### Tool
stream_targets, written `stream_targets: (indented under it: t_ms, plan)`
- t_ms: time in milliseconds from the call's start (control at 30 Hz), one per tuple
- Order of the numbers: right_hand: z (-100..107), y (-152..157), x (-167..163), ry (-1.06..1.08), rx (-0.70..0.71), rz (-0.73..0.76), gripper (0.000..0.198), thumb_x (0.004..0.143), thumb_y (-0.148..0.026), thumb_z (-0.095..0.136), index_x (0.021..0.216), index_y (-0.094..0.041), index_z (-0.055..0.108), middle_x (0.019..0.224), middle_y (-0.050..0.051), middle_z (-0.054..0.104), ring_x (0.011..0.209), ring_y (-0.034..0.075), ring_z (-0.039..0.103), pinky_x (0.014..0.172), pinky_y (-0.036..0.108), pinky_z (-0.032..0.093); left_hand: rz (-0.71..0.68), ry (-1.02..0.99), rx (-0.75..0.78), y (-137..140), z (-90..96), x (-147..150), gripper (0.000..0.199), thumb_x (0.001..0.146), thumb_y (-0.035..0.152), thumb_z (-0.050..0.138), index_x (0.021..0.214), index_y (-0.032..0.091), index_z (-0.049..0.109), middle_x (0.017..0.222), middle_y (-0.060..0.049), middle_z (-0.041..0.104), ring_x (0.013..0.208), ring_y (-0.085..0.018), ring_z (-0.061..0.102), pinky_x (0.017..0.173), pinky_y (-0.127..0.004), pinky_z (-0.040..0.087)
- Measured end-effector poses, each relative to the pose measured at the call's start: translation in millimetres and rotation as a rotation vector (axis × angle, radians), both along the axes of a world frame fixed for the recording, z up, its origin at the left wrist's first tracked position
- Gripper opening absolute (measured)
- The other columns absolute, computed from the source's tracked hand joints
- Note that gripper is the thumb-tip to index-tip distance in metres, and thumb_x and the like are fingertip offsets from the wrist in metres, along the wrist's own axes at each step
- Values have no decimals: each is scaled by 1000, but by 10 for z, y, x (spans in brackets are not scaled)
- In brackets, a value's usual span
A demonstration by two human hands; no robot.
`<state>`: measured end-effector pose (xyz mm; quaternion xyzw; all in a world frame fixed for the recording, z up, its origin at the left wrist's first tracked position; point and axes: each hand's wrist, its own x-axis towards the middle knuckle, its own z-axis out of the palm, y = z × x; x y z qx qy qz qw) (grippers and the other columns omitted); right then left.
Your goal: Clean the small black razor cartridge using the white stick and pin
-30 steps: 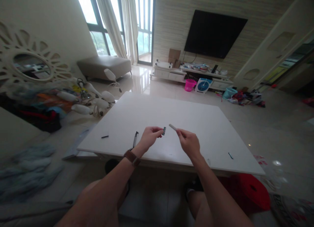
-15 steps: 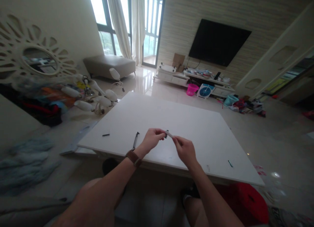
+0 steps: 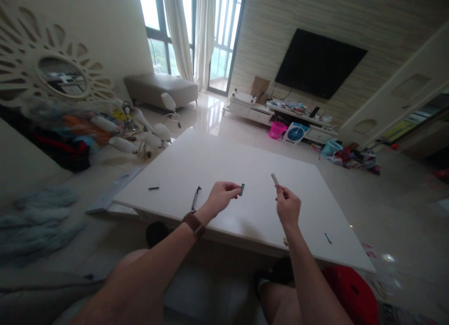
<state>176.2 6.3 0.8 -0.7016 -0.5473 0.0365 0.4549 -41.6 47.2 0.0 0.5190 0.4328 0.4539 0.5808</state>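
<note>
My left hand [image 3: 224,196], with a brown-strapped watch on its wrist, pinches a small dark green-and-black rectangular piece [image 3: 242,190] that looks like a razor cartridge. Off to the right, my right hand [image 3: 288,205] is closed around a pale stick [image 3: 274,178], whose light end points up and away; its kind is unclear. The two held things are apart, both above the white table [image 3: 228,161]. Left of my left wrist lies a thin dark razor handle [image 3: 196,198]. Farther left is a short black strip [image 3: 153,188]; a narrow dark green strip [image 3: 328,238] lies at the right.
A white branching lamp [image 3: 143,138] stands past the table's left edge. Beneath the near right edge is a red stool [image 3: 354,292]. Beyond the table are a pink basket [image 3: 277,130], a low TV cabinet [image 3: 249,111] and a grey bench [image 3: 161,89].
My right hand has moved right, drawing the pale stick away from the small piece in my left hand. The left hand keeps its pinch, nearly in place. The view has shifted slightly.
</note>
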Motion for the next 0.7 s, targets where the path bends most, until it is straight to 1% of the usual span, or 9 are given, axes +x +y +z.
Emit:
stream_targets:
  t_ms: [67,200,233,333,400,467,567,633,700]
  plan:
    - [-6,-27,-5,45,26,67,49,94,-51,47,99,-12,75,58,2,57,51,14,47,49,24,33,0,-4,-11,1,-8,0,12,70,25,69,72,15,75,62,-3,67,59,-14,56,60,-27,43]
    - [-66,-100,-105,-66,-89,412,43,93,-49,49,99,-15,76,65,3,62,57,14,52,55,24,39,-19,-13,-5,-15,8,8,11,70,23,69,73,14,75,64,-4,68,60,-13,56,60,-26,44]
    - [-76,-89,-87,-106,-114,399,42,93,-49,50,97,-16,76,66,4,64,57,15,53,56,25,39,-22,-11,-1,-23,19,11,11,70,22,69,73,14,75,64,-4,68,60,-13,56,60,-26,44]
    - [-77,-11,61,-111,-88,97,43,91,-52,52,94,-16,76,63,5,64,56,16,55,54,25,37,-15,6,-17,-40,52,18,10,72,20,67,70,13,73,62,-3,66,59,-12,55,60,-25,44]
    - [-66,11,116,-38,-45,3,47,92,-53,48,96,-14,74,61,4,62,51,15,51,50,25,35,-6,12,-44,-42,58,20,9,72,18,66,70,12,73,61,-2,66,57,-11,55,59,-24,44]
    - [-68,-21,69,-14,-31,101,48,93,-53,46,100,-14,73,61,3,62,50,14,49,49,24,34,-12,13,-53,-35,50,20,9,73,17,66,72,12,73,62,-2,66,57,-10,55,59,-24,43]
    - [-91,-78,-55,-141,-92,369,42,94,-49,47,100,-17,73,69,4,65,56,15,53,56,25,38,-31,21,-16,-17,28,21,9,73,17,66,73,12,74,63,-2,67,59,-11,56,59,-23,43]
    - [-96,-63,-50,-216,-125,333,40,94,-48,48,96,-17,73,68,4,66,57,15,55,56,25,37,-32,26,2,-13,20,24,8,73,16,67,71,12,74,63,-2,67,59,-11,56,59,-23,43]
    - [-87,-24,22,-188,-103,149,41,94,-49,47,93,-17,73,63,4,64,54,15,54,53,25,35,-24,25,-10,-18,20,27,8,73,16,67,70,12,73,62,-2,67,58,-10,55,58,-23,42]
